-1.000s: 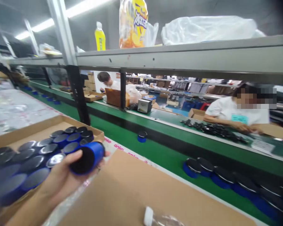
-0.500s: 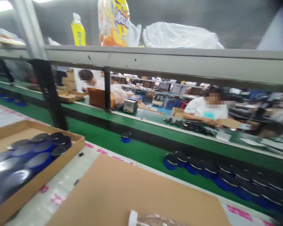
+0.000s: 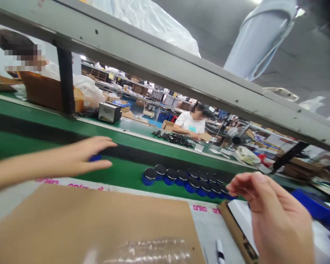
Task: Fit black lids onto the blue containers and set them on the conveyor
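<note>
My left hand point(image 3: 79, 156) reaches in from the left over the green belt, its thumb and fingers spread apart. One blue round container point(image 3: 95, 157) shows partly behind those fingers; whether they touch it I cannot tell. On the right, my right hand point(image 3: 277, 216) is raised with its fingers loosely bent, and nothing shows in it. Just beyond its fingertips, several blue round containers with black tops point(image 3: 192, 183) stand in rows on the belt. A brown cardboard sheet point(image 3: 104, 216) lies in front of me, with a clear ribbed plastic bottle point(image 3: 154, 253) at its near edge.
A cardboard box point(image 3: 233, 227) with white material and a marker pen point(image 3: 220, 251) lie by my right hand. More blue containers point(image 3: 313, 203) are at far right. A metal shelf beam point(image 3: 154, 69) crosses overhead. Two people sit beyond the belt point(image 3: 121, 172).
My view has swung right and tilted. Both hands have come into view, the left over the belt and the right beside the box. The left-hand tray of containers has left the view.
</note>
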`<state>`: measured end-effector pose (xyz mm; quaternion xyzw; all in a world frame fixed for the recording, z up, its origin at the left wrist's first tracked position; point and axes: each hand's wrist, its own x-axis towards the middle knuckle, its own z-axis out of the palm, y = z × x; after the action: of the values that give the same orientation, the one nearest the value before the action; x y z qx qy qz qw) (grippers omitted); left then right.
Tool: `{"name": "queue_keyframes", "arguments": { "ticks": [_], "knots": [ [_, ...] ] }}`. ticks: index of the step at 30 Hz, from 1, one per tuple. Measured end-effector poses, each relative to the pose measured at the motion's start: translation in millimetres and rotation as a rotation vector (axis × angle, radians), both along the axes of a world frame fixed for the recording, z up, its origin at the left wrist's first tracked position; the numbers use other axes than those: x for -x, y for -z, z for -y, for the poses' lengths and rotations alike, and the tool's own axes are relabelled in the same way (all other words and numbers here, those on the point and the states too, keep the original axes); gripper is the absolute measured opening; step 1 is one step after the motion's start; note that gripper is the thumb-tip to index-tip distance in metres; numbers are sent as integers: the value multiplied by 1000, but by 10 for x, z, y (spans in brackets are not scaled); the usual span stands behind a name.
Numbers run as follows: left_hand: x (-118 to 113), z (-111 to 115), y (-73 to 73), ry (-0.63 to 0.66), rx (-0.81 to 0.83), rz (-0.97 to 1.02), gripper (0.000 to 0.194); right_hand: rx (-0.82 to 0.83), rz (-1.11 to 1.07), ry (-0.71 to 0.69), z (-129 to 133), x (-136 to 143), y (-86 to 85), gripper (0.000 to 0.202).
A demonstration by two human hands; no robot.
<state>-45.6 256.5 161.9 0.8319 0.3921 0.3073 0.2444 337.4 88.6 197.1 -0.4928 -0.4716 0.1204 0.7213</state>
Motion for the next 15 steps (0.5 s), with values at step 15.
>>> {"name": "queue_keyframes", "arguments": {
  "ticks": [15],
  "knots": [
    [-2055, -392, 1106, -118, -190, -666, 52, 112, 249, 215, -370, -163, 149, 41]
  ]
}}
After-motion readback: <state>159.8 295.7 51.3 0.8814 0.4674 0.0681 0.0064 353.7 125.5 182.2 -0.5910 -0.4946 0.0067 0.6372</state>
